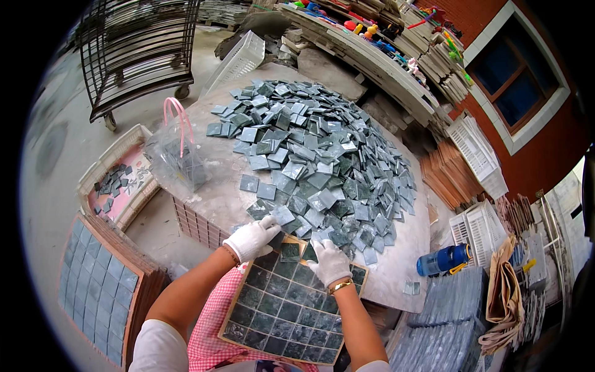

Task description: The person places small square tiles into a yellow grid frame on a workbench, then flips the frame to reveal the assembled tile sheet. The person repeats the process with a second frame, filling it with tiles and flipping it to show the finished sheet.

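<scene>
Gridded panel of dark-green square stone tiles (286,302): foreground. White-gloved left hand (253,240), white-gloved right hand (330,263): at its far edge, fingers curled, pinch undeterminable. Dark-green square tile (290,252): between them. Loose grey-green tile heap (322,164): just beyond.

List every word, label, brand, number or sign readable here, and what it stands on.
Pink sheet in the basket: character-like marks, small and partly covered by tiles; not clear enough to quote.
Blue bottle: any lettering is too small to read.
Tile pile and tile panel at the gloved hands: no lettering seen.
Nothing else shows text clear enough to quote.
</scene>
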`<action>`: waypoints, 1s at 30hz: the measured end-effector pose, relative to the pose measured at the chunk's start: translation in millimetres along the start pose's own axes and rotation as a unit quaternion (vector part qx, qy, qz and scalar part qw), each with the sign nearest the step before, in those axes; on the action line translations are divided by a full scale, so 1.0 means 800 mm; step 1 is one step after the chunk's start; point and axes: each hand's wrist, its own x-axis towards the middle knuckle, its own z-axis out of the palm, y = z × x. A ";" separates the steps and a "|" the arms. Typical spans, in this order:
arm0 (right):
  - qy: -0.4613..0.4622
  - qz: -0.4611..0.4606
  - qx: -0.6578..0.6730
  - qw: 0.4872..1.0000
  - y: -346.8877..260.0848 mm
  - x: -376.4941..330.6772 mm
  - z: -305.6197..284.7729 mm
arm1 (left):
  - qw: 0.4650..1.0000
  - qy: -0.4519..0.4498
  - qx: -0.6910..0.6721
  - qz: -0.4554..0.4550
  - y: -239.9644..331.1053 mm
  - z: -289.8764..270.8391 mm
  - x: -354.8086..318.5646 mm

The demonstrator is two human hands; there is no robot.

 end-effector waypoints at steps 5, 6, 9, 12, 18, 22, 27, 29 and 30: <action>-0.076 0.019 0.017 0.997 -0.003 0.007 -0.012 | 0.998 -0.064 0.017 -0.015 -0.010 0.002 0.000; -0.078 0.011 0.026 0.997 0.000 0.006 -0.010 | 0.997 -0.069 0.019 -0.021 -0.009 0.003 0.001; -0.069 0.037 0.012 0.997 -0.012 0.000 -0.006 | 0.997 -0.068 0.016 -0.040 -0.003 0.006 0.003; -0.079 0.123 0.003 0.989 -0.032 0.001 0.000 | 0.999 -0.011 0.002 -0.043 0.004 0.015 0.001; -0.056 0.048 0.065 0.995 -0.006 -0.003 -0.001 | 0.999 0.020 -0.022 0.032 -0.014 0.017 -0.002; -0.017 0.013 0.052 0.998 0.003 -0.008 0.004 | 0.997 0.055 0.017 -0.054 0.035 0.009 -0.007; 0.082 0.065 0.072 0.992 -0.013 -0.018 0.006 | 0.999 0.036 0.008 -0.025 0.057 0.043 -0.006; 0.071 0.046 0.156 0.984 0.008 -0.013 0.022 | 0.999 0.007 -0.001 -0.046 0.053 0.045 0.001; 0.067 0.037 0.199 0.977 0.015 -0.012 0.026 | 0.998 -0.009 -0.003 -0.056 0.052 0.044 0.003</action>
